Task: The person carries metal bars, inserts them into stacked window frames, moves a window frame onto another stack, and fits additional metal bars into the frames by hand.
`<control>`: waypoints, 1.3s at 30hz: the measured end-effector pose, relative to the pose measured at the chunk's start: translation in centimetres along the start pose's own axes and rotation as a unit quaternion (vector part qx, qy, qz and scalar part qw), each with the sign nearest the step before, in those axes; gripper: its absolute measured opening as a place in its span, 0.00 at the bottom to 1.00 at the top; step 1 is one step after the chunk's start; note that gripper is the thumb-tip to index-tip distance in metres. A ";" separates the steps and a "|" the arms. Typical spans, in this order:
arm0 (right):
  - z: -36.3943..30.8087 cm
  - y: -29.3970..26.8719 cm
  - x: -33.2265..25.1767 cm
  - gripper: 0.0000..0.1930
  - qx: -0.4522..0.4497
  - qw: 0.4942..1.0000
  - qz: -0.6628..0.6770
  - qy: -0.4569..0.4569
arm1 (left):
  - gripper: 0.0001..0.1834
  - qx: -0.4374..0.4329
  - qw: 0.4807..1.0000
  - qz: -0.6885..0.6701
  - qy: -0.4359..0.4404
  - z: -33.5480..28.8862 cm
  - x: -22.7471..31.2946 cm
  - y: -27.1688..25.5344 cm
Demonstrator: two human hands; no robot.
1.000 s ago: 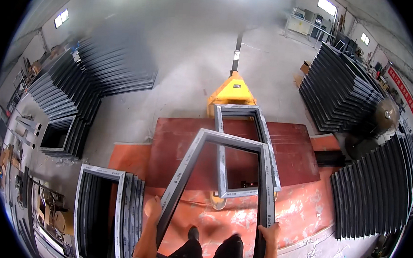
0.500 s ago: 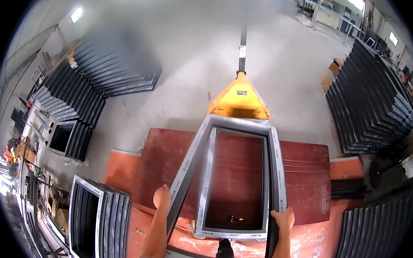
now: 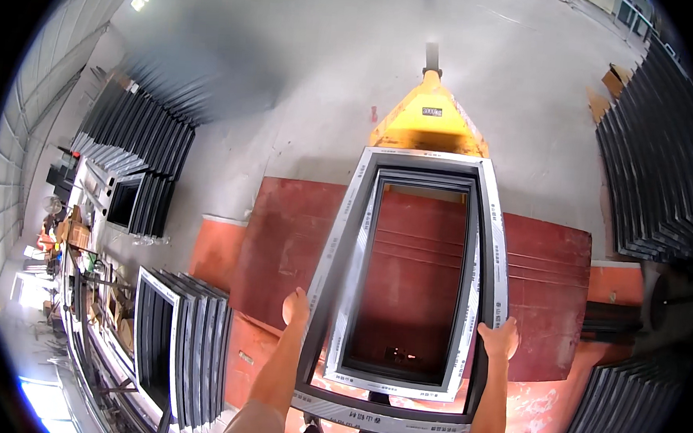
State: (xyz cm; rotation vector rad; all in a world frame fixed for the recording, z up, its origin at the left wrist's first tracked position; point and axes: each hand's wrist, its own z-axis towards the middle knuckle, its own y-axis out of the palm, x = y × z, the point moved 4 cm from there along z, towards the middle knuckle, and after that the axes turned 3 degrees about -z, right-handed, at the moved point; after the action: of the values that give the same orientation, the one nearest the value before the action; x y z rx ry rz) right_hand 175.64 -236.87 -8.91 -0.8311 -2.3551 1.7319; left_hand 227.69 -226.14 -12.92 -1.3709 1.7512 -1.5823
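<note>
A large dark grey window frame [image 3: 498, 281], wrapped in pale printed film, spans the space before me. My left hand [image 3: 296, 308] is closed at its left rail, though the fingertips are hidden. On the right rail my right hand [image 3: 500, 339] is closed, thumb on the upper face. Inside the large frame's outline shows a smaller frame [image 3: 391, 386] of the same look, apparently lower. Below both is a red-brown board [image 3: 545, 305]. Whether the large frame touches the smaller one or the board, I cannot tell.
A yellow pallet truck [image 3: 431, 103] stands beyond the frames' far end. Stacked dark frames line the left [image 3: 179, 349], far left [image 3: 154, 148] and right [image 3: 659, 154]. Orange-red sheeting [image 3: 257, 353] lies under the board. My shoes show below the large frame's near rail.
The large frame now sits more evenly around the smaller one in view, its near rail higher in the picture. Both hands keep their places on the side rails. The whole view has shifted.
</note>
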 end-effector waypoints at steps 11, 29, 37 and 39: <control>2.5 17.1 10.5 0.36 -0.018 0.998 -0.030 0.052 | 0.17 -0.300 0.912 0.214 0.181 2.2 -11.1 21.6; -25.7 20.0 2.3 0.13 -0.209 0.870 0.019 -0.445 | 0.37 -0.244 0.930 -0.096 -0.258 -29.0 -37.9 -0.5; -39.4 20.2 -4.0 0.11 -0.416 0.780 -0.116 -0.454 | 0.23 -0.097 0.887 -0.281 -0.352 -52.0 -56.3 -1.7; -41.6 20.2 -4.9 0.11 -0.430 0.783 -0.131 -0.429 | 0.23 -0.205 0.735 -0.364 -0.533 -58.5 -59.4 0.0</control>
State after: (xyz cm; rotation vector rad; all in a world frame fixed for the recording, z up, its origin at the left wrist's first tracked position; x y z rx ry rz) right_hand 203.41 -199.61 -11.72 0.4464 -3.6880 0.9078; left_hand 205.70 -145.75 -14.85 -2.6449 0.8211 -0.2850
